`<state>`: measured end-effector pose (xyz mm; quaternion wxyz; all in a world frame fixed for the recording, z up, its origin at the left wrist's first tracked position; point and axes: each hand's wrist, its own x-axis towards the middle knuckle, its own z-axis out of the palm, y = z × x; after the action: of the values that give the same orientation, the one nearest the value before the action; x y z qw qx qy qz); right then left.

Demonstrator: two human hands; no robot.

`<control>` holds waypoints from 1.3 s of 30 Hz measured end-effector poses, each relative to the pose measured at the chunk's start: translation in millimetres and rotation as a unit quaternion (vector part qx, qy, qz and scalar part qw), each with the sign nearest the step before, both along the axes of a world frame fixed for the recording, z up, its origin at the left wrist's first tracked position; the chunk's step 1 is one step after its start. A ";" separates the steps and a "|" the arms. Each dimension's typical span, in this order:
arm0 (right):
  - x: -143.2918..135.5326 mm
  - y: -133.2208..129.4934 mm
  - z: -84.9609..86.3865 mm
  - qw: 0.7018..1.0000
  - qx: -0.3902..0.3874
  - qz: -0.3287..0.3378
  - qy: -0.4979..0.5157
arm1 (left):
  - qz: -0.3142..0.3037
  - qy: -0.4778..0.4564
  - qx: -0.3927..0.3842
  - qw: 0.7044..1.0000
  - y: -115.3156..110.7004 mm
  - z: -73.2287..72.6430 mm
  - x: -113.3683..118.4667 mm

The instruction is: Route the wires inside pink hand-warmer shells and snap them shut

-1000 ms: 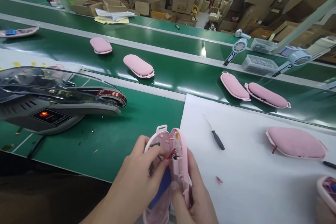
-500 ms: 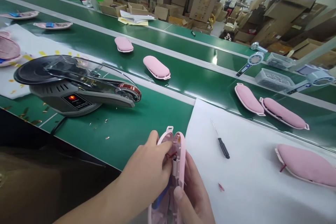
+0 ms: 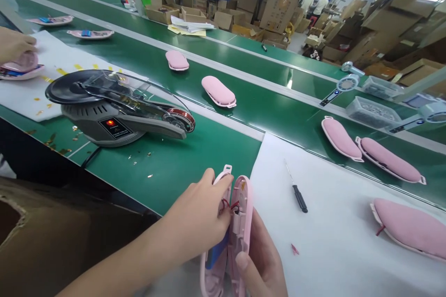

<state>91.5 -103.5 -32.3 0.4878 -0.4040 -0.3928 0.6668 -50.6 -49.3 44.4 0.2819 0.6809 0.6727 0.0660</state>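
Note:
An opened pink case [image 3: 246,199] is held upright at bottom centre, its two halves parted like a book. Red wires [image 3: 234,205] and a blue block [image 3: 218,251] show inside. My left hand [image 3: 200,209] grips the left half near its top, fingers curled over the edge by the wires. Around the right half wraps my right hand [image 3: 263,255], its thumb on the inner rim. To the right, a black screwdriver [image 3: 298,197] and a small pink scrap [image 3: 295,249] lie on a white sheet [image 3: 327,241].
A tape dispenser [image 3: 118,116] stands on the green table at left. Closed pink cases [image 3: 218,90] lie along the belt, another [image 3: 411,225] on the sheet at right. Another person's hand [image 3: 16,46] touches an open case at far left. Small fans [image 3: 339,88] lie beyond.
The two case halves are slightly wider apart, showing more of the blue block. The view has shifted, so surroundings appear further right. Another person's hand has come in at far left.

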 end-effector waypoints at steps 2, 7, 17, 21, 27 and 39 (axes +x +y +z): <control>1.1 0.9 0.8 1.000 -0.003 -0.003 -0.011 | -0.002 -0.003 -0.005 1.000 0.3 1.2 0.6; 2.2 1.0 6.5 1.000 -0.019 -0.009 -0.006 | 0.000 -0.018 0.001 1.000 -1.1 0.4 -1.0; 5.8 -1.4 12.8 0.998 0.013 0.004 -0.065 | -0.010 -0.026 -0.033 0.999 3.4 7.3 -6.6; 12.9 5.4 11.2 0.992 0.012 0.028 -0.120 | -0.003 -0.051 -0.007 0.999 -0.9 0.6 -1.7; 12.6 4.4 9.8 0.998 -0.036 -0.002 -0.057 | 0.081 -0.173 0.045 0.980 -8.3 -18.4 1.5; 15.3 4.0 13.7 0.996 -0.020 0.042 -0.072 | 0.101 -0.689 -0.102 0.710 -14.1 -63.1 5.9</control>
<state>106.9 -99.5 -18.6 0.4221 -0.4437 -0.4302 0.6632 -44.7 -63.4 -18.6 0.7262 0.3415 0.3594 0.4763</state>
